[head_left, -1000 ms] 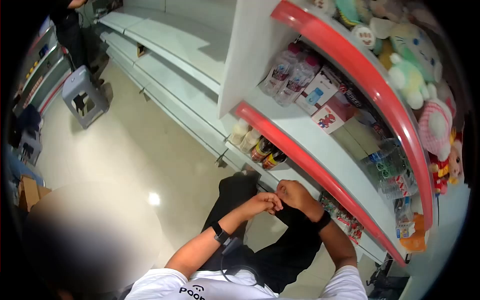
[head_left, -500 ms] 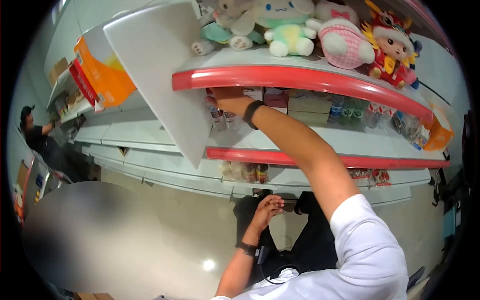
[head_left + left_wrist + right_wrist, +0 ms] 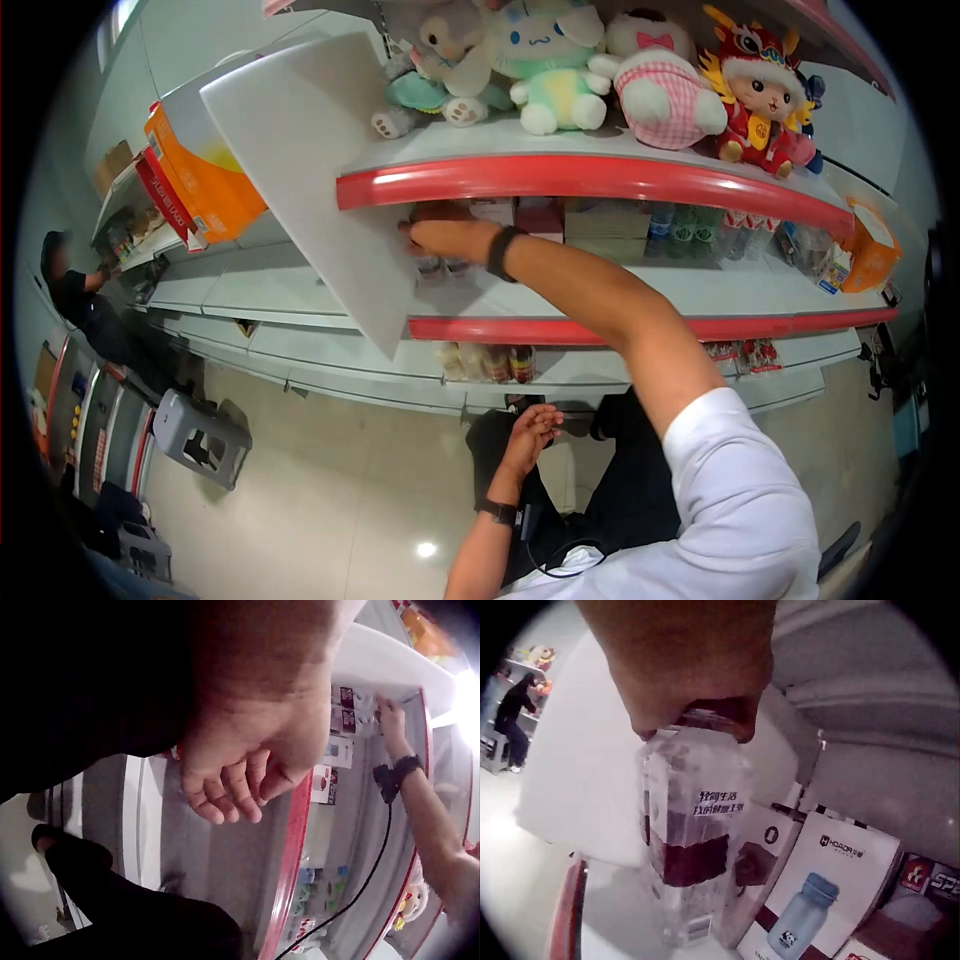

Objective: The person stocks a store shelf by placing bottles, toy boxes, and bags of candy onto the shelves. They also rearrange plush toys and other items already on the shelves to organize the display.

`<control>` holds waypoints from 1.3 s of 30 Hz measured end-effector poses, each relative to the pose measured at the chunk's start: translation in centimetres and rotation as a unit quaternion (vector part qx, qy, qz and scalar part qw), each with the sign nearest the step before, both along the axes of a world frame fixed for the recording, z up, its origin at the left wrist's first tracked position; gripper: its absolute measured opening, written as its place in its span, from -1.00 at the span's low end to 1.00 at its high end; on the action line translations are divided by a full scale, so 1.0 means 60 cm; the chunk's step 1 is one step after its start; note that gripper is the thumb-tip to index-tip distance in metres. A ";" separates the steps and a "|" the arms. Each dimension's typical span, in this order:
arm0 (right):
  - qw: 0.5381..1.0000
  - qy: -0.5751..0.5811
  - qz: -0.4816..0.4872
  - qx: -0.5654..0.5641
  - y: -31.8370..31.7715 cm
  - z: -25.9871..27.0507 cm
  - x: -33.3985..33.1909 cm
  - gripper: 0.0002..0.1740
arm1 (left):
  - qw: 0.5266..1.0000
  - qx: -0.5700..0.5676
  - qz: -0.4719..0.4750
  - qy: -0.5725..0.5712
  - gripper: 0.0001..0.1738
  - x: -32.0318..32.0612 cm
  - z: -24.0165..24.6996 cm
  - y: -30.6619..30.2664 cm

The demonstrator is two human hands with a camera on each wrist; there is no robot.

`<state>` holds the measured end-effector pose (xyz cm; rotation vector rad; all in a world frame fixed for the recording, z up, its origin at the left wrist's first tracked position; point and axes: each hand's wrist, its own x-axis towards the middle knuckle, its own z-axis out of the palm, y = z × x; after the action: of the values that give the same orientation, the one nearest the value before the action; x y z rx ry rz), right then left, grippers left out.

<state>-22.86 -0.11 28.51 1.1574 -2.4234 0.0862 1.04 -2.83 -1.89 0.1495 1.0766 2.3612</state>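
Observation:
In the right wrist view, my right hand point(image 3: 697, 682) grips a clear plastic bottle point(image 3: 694, 780) from above, fingers curled round its dark red cap. The bottle stands on the middle shelf beside the white side panel point(image 3: 585, 772), with a dark red band round its middle. From the head view, my right hand point(image 3: 450, 238) reaches in under the red-edged upper shelf, partly covering the bottles. My left hand point(image 3: 530, 435) hangs over my lap, holding nothing. Its fingers are loosely bent in the left wrist view.
A white box point(image 3: 832, 870) with a blue flask picture stands right of the bottle. Plush toys point(image 3: 570, 70) line the shelf above, behind its red edge point(image 3: 600, 180). Small bottles point(image 3: 490, 362) stand on the lower shelf. A grey stool point(image 3: 200, 435) and another person point(image 3: 90, 300) are at left.
My right hand has left its place beside the left hand and reached into the shelf, onto the bottle cap. The head view has swung upward to face the shelves. My left hand stays low.

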 end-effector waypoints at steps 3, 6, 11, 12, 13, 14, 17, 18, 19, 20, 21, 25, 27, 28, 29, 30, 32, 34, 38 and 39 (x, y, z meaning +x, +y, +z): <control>0.998 0.021 0.049 -0.016 0.035 -0.003 0.044 -0.66 | 1.000 0.010 0.008 -0.011 -0.67 -0.001 0.004 -0.001; 0.992 0.077 0.064 -0.071 0.079 0.016 0.112 -0.64 | 1.000 0.000 -0.005 0.011 -0.69 0.002 0.000 -0.007; 0.989 0.089 0.076 -0.089 0.158 0.062 0.252 -0.63 | 0.999 -0.046 0.017 -0.021 -0.66 -0.001 0.012 -0.015; 0.991 0.068 0.080 -0.079 0.175 0.059 0.273 -0.63 | 0.998 -0.041 0.034 -0.025 -0.63 -0.003 0.011 -0.016; 0.993 0.044 0.089 -0.059 0.192 0.052 0.289 -0.63 | 0.997 -0.011 0.058 -0.049 -0.61 -0.004 0.017 -0.018; 0.996 -0.052 0.072 -0.026 0.207 0.047 0.304 -0.63 | 0.996 0.004 0.072 -0.058 -0.61 -0.006 0.022 -0.023; 0.970 -0.236 0.057 0.017 0.246 -0.031 0.337 -0.64 | 0.994 -0.014 0.095 -0.053 -0.69 -0.011 0.025 -0.033; 0.962 -0.264 0.057 0.043 0.255 -0.065 0.346 -0.64 | 0.994 -0.016 0.095 -0.042 -0.70 -0.010 0.028 -0.036; 0.952 -0.293 0.054 0.067 0.265 -0.103 0.356 -0.63 | 0.995 -0.020 0.092 -0.032 -0.72 -0.005 0.024 -0.037; 0.949 -0.302 0.057 0.066 0.274 -0.142 0.363 -0.63 | 0.996 -0.036 0.080 -0.023 -0.72 -0.003 0.021 -0.039; 0.944 -0.312 0.049 0.093 0.282 -0.181 0.370 -0.62 | 0.996 -0.053 0.065 -0.014 -0.72 0.000 0.017 -0.040; 0.955 -0.282 0.018 0.089 0.323 -0.314 0.346 -0.60 | 0.995 -0.088 0.041 0.018 -0.72 0.008 0.016 -0.043; 0.964 -0.260 -0.008 0.055 0.343 -0.366 0.316 -0.63 | 0.996 -0.083 0.043 0.006 -0.72 0.000 0.006 -0.043; 0.971 -0.237 -0.015 0.037 0.349 -0.386 0.303 -0.64 | 0.996 -0.083 0.043 -0.001 -0.72 -0.001 0.004 -0.042; 0.970 -0.237 -0.052 0.026 0.347 -0.391 0.294 -0.65 | 0.996 -0.082 0.045 -0.012 -0.73 -0.002 0.007 -0.041; 0.986 -0.160 -0.046 -0.007 0.351 -0.413 0.279 -0.66 | 0.996 -0.084 0.036 -0.009 -0.73 -0.003 0.006 -0.040; 0.977 -0.178 -0.111 -0.047 0.357 -0.431 0.249 -0.64 | 0.995 -0.091 0.037 0.001 -0.73 0.005 -0.001 -0.030; 0.969 -0.161 -0.183 -0.049 0.352 -0.442 0.215 -0.48 | 0.990 -0.123 0.055 0.029 -0.72 0.006 0.002 -0.031; 0.940 0.273 -0.032 0.204 0.413 -0.500 0.094 -0.31 | 0.984 -0.161 0.063 0.039 -0.69 0.004 0.010 -0.027; 0.977 0.171 -0.038 0.121 0.456 -0.543 0.051 -0.32 | 0.984 -0.161 0.065 0.037 -0.69 0.008 0.008 -0.018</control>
<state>-19.79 27.26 -4.09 1.0759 -2.2064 -0.4104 1.53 -3.89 -1.40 0.0497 1.5281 2.2708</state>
